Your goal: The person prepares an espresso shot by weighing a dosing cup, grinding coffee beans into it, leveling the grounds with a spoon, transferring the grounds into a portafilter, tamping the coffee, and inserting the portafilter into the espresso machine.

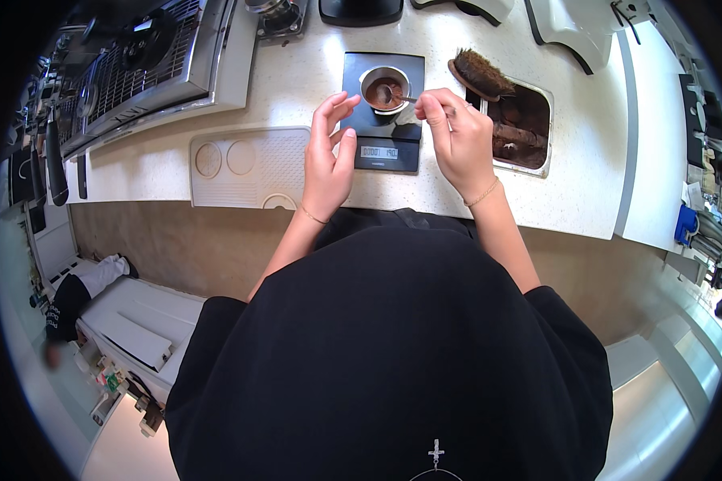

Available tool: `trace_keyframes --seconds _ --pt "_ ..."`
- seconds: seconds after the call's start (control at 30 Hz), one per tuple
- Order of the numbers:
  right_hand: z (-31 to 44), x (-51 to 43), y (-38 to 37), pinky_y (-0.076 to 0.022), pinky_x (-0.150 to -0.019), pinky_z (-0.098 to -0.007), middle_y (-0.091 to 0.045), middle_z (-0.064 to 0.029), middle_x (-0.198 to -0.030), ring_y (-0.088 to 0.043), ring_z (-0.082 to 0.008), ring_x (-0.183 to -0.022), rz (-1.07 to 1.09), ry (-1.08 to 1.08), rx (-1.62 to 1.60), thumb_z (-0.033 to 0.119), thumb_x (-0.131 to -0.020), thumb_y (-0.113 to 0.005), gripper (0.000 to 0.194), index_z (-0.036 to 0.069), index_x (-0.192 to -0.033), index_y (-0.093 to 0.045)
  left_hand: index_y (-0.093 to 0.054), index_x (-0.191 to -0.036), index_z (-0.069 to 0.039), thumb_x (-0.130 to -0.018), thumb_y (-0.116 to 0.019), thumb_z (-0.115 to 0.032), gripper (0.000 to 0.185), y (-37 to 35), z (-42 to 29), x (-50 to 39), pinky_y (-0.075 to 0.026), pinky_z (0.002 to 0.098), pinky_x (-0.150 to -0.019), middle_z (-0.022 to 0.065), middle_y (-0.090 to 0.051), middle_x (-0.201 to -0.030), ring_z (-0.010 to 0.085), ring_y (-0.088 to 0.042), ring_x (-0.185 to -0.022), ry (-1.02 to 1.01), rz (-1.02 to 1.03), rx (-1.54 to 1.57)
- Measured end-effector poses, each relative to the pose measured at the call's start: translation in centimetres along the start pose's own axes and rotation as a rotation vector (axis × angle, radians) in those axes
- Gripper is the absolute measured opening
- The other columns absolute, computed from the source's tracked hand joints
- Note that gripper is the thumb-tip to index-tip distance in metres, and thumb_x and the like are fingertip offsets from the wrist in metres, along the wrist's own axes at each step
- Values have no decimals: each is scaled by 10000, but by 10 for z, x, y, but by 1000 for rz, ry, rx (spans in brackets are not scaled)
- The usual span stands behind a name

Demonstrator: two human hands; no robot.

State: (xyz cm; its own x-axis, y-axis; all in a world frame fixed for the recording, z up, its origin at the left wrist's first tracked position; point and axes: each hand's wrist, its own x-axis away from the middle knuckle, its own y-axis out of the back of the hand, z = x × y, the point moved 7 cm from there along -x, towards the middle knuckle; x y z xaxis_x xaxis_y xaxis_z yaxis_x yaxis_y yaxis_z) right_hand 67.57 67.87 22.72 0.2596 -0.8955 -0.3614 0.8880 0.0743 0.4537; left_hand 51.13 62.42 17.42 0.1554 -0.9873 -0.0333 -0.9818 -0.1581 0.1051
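Observation:
A metal dosing cup (364, 79) with brown coffee grounds (380, 88) inside stands on a black digital scale (354, 129), whose display is lit with digits. My right hand (459, 139) grips the handle of a small metal spoon (386, 94); its bowl is inside the cup, over the grounds. Left of the scale, my left hand (330, 153) is raised with its fingers apart and holds nothing. Its fingertips are near the cup's left side, apart from the cup as far as I can tell.
Right of the scale, a wooden-backed bristle brush (481, 73) rests at the corner of a metal-rimmed bin (548, 135) holding dark grounds. A pale tamping mat (249, 192) lies at the counter's left front. An espresso machine (207, 66) stands at far left. Behind it, a person (75, 300) is at another counter.

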Motion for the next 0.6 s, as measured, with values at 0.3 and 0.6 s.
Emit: trace_keyframes --seconds 0.3,0.6 --pt "-15 5 12 -505 -603 -237 -646 -75 -696 -647 -124 -654 -145 -135 -246 165 -953 -495 245 -17 -836 -609 -366 -1301 -36 -868 -435 37 445 18 3 -2 -413 322 -945 138 -506 -1276 221 -473 -1183 -24 -88 -34" --pt "-27 9 23 -513 -592 -231 -639 -82 -687 -638 -121 -640 -208 -179 -413 176 -973 -461 291 -35 -826 -596 -372 -1306 -41 -865 -430 39 452 38 2 -6 -415 322 -940 138 -508 -1276 219 -478 -1169 -7 -133 -59"
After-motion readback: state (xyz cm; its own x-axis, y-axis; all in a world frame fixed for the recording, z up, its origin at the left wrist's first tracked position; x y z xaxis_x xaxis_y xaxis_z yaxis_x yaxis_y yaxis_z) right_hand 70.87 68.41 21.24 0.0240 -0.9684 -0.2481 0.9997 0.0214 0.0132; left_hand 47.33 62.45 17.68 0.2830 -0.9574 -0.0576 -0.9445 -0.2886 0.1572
